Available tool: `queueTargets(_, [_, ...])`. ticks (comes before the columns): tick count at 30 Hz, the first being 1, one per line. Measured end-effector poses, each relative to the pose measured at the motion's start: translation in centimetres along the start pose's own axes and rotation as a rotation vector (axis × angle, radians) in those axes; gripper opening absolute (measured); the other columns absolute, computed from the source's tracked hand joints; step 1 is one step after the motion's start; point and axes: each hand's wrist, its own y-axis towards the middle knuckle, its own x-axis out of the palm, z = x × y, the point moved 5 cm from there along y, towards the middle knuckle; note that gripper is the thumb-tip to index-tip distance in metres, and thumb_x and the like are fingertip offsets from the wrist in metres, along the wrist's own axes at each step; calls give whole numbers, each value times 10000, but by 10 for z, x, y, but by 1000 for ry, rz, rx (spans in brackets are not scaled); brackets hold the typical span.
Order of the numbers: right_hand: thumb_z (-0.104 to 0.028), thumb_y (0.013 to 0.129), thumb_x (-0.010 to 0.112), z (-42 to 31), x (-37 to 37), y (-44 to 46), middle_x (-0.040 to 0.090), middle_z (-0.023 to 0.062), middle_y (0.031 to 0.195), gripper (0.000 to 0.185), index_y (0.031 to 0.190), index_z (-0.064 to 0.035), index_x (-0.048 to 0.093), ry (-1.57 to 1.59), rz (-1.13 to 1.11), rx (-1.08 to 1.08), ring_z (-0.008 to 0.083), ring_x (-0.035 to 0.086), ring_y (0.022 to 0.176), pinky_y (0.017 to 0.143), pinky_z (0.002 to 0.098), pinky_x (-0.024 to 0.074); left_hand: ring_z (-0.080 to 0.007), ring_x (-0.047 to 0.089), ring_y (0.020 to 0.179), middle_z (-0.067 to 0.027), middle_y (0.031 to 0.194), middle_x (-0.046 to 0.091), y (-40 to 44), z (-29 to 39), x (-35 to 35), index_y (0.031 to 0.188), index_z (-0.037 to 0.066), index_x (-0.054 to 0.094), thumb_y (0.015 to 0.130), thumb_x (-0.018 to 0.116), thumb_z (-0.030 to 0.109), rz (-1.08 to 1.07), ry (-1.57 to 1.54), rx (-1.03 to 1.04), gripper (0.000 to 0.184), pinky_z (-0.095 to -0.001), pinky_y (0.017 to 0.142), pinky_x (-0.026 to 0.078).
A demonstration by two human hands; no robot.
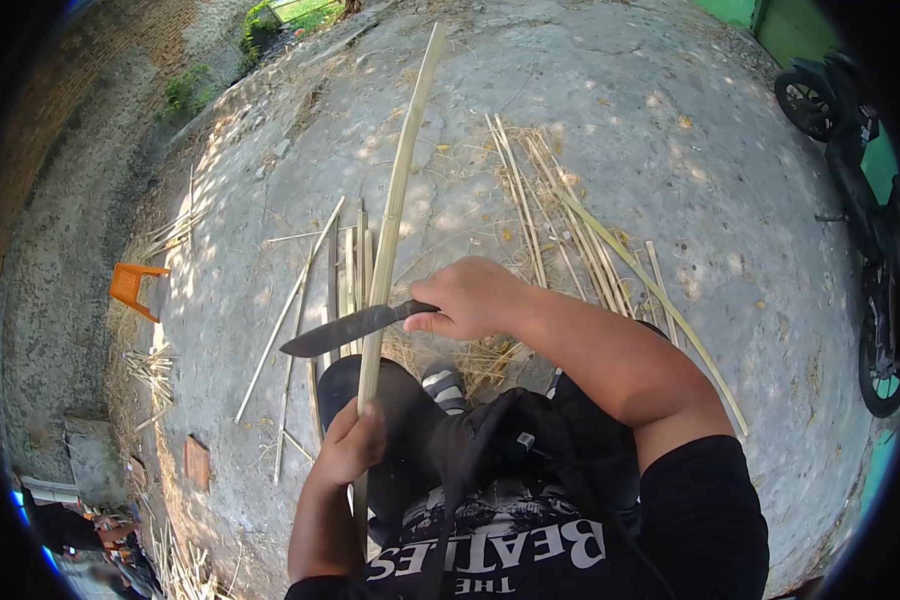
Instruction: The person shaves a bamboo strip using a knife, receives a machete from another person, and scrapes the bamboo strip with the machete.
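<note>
My left hand (355,445) is closed around the lower part of a long, pale bamboo strip (397,195), near my knee. The strip points away from me, its far end high in the view. In my right hand (473,298) is the dark handle of a broad-bladed machete (342,330). Its blade lies crosswise over the strip, tip to the left, a little above my left hand. Whether the edge bites into the bamboo I cannot tell. My left fingers partly hide the strip's lower end.
Split bamboo strips (580,225) lie ahead on the right, and more sticks (288,320) on the left. Fine shavings (485,365) cover the concrete between my feet. An orange plastic stool (135,287) stands far left, a brick (197,464) below it. A motorcycle (855,200) is parked at right.
</note>
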Motion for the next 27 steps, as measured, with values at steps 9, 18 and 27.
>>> queueTargets(9, [-578, 1054, 512, 111, -66, -22, 659, 170, 753, 553, 925, -61, 659, 131, 231, 629, 376, 673, 744, 704, 509, 508, -78, 368, 505, 47, 689, 386, -25, -9, -2, 986, 121, 473, 1118, 489, 421, -51, 64, -28, 327, -261, 451, 326])
queueTargets(18, [-608, 1018, 541, 25, -38, -4, 666, 191, 719, 565, 918, -67, 668, 14, -29, 174, 437, 687, 767, 696, 545, 522, -66, 383, 508, 50, 692, 405, -12, 1, 7, 995, 112, 480, 1122, 479, 416, -2, 156, 63, 329, -245, 446, 344])
queueTargets(27, [-604, 1005, 569, 26, -33, 3, 671, 209, 733, 555, 892, -72, 679, 41, 29, 251, 425, 699, 793, 717, 537, 531, -42, 376, 512, 66, 694, 405, -10, 4, 5, 991, 121, 470, 1126, 479, 403, 51, 166, 85, 313, -226, 443, 329])
